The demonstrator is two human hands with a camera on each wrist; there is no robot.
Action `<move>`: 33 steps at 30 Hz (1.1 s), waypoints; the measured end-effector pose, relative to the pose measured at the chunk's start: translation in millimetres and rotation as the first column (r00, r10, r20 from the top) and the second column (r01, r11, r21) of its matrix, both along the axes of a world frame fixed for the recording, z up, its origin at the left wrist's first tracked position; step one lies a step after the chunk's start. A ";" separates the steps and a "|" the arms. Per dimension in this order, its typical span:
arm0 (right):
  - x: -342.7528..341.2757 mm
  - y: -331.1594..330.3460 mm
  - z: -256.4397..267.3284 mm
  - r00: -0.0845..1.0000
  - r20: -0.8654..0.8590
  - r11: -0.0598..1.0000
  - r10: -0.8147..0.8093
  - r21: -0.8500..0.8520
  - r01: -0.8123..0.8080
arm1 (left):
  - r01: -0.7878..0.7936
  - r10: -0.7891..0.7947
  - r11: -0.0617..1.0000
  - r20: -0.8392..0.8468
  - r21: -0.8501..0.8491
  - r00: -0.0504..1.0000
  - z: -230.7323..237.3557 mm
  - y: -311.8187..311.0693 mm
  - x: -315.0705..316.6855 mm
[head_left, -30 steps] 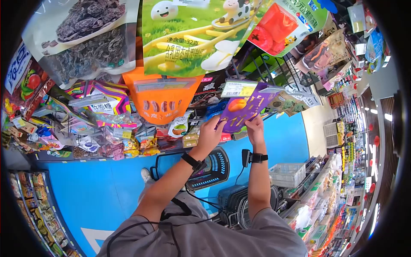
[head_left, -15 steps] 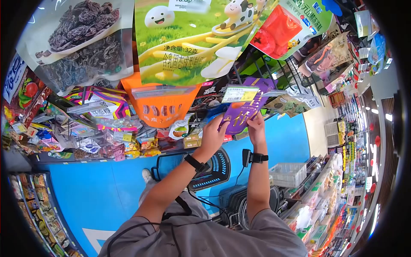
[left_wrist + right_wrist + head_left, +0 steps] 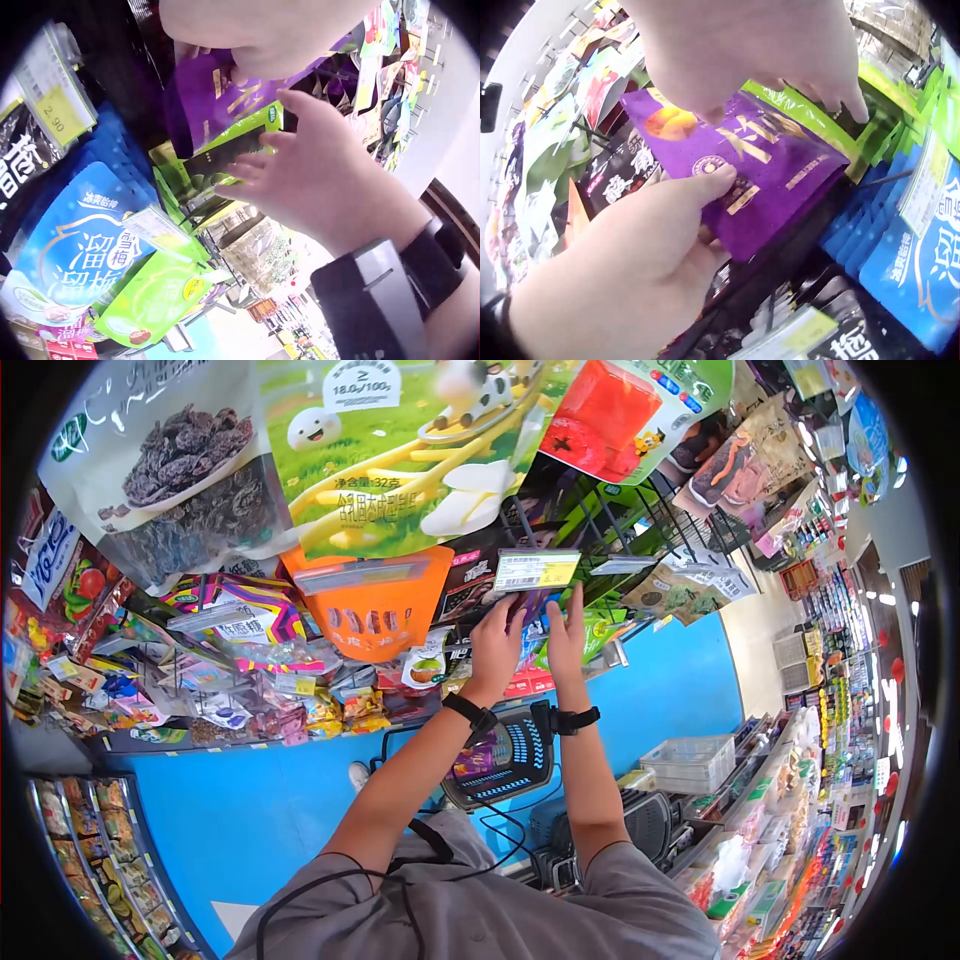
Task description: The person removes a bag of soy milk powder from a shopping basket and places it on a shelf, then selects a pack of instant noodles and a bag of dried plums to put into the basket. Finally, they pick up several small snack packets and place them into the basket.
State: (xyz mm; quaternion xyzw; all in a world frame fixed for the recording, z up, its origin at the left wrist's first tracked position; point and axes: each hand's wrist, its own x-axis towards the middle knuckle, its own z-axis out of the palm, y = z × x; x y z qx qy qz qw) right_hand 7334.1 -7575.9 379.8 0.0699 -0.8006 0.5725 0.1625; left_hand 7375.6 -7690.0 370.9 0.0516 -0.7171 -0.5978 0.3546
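A purple snack pouch (image 3: 795, 169) with orange fruit printed on it is between my hands at a hanging rack. My left hand (image 3: 497, 645) grips its edge; in the right wrist view the thumb of that left hand (image 3: 630, 240) lies on the printed face. My right hand (image 3: 567, 640) is on the other side, its fingers extended, as the left wrist view shows of this right hand (image 3: 315, 165). In the head view the pouch is mostly hidden behind the hands. A price tag (image 3: 537, 570) sticks out just above them.
Large hanging bags, including a green one (image 3: 390, 490) and an orange one (image 3: 375, 605), crowd the rack. Blue pouches (image 3: 97, 240) hang nearby. A dark shopping basket (image 3: 530, 755) with purple packs sits below my arms. A pale crate (image 3: 690, 765) stands at the right.
The pouch has gone deeper into the rack, behind the price tag. My right hand has let go of its corner and straightened its fingers. The head view has shifted slightly.
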 end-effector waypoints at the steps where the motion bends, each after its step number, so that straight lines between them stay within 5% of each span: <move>1: 8.6 -11.1 13.4 0.989 0.028 0.981 0.143 -0.134 -0.138 | -0.013 0.013 1.000 -0.017 -0.005 1.000 1.1 -0.3 -2.1; 4: 5.1 -24.7 10.4 0.943 -0.006 0.894 0.332 -0.317 -0.317 | 0.007 -0.007 1.000 -0.027 -0.022 1.000 4.5 -3.4 -4.6; 12: -29.5 -29.2 6.3 0.929 -0.168 0.942 0.329 -0.005 -0.335 | 0.115 -0.114 0.987 0.011 -0.112 0.993 17.9 -6.6 -3.0; 18: -46.1 -33.5 11.6 0.946 -0.242 0.965 0.217 0.200 -0.170 | 0.089 -0.069 0.967 0.088 -0.239 0.994 14.9 -11.6 -0.5; 22: -51.5 -46.9 21.4 0.978 -0.152 0.989 0.142 0.055 -0.135 | 0.115 -0.083 0.962 0.133 -0.249 0.988 14.8 -13.0 1.4; 33: -81.1 -72.0 16.7 0.962 -0.244 0.983 -0.121 0.103 0.150 | 0.124 -0.088 0.956 0.144 -0.265 0.986 8.0 -9.2 2.4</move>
